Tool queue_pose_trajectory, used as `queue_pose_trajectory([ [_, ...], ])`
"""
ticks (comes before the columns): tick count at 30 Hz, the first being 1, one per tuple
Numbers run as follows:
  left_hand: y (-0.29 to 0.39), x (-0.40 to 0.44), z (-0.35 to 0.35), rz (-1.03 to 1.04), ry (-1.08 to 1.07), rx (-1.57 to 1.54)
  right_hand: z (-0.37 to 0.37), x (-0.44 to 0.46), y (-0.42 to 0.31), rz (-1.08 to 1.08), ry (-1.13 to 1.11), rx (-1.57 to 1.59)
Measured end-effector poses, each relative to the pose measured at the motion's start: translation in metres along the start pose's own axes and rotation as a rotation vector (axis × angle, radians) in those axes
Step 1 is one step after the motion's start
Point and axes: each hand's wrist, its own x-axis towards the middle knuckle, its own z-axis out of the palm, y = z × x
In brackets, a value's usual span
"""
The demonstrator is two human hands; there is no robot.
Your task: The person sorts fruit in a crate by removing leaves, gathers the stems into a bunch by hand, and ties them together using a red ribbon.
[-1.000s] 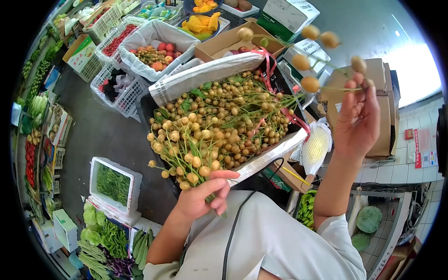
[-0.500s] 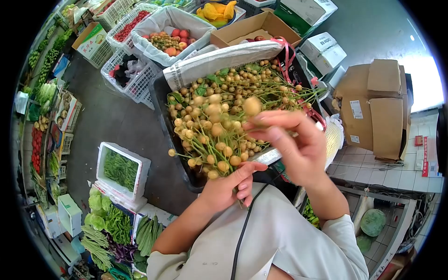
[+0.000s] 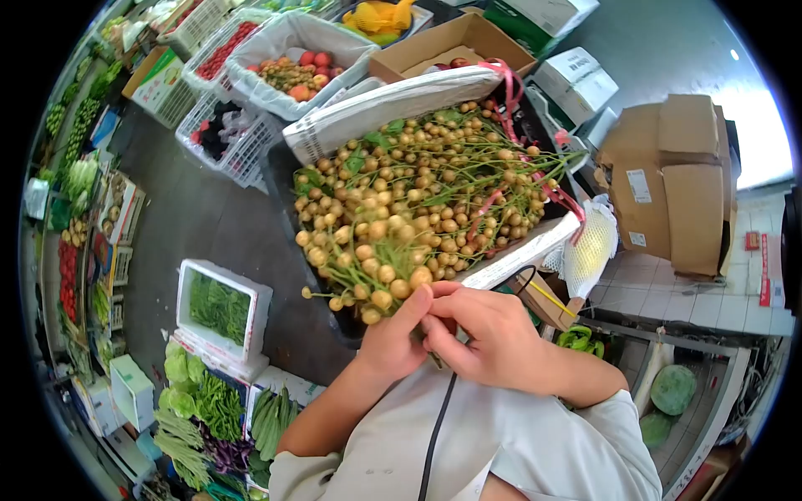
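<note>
My left hand [image 3: 397,338] is closed round the stems of a bunch of round yellow-brown fruit [image 3: 372,280], which fans out up and to the left. Against it, my right hand [image 3: 480,334] has its fingers closed at the same stems; the added sprig's stem is mostly hidden between the fingers. Both hands are at the near edge of a black crate [image 3: 284,179] heaped with more of the fruit on green stems [image 3: 434,167]. White paper lining [image 3: 393,113] and pink ribbon [image 3: 508,96] show at the crate's sides.
Beyond the crate are a lined basket of mixed fruit [image 3: 245,71] and an open cardboard box [image 3: 393,63]. A large carton [image 3: 693,184] stands at the right, near a net-wrapped fruit [image 3: 587,246]. A foam box of greens [image 3: 261,321] is at the lower left.
My right hand has come down and left from the upper right, bringing a fruit sprig to the bunch, and now meets my left hand. My left hand still holds the stems.
</note>
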Motion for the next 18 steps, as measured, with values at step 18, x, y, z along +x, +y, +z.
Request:
queue_pose_trajectory([
  [18,0.016,-0.021,-0.004,0.03,-0.253,-0.068,-0.135,0.05,0.148,0.055,-0.077,-0.964],
])
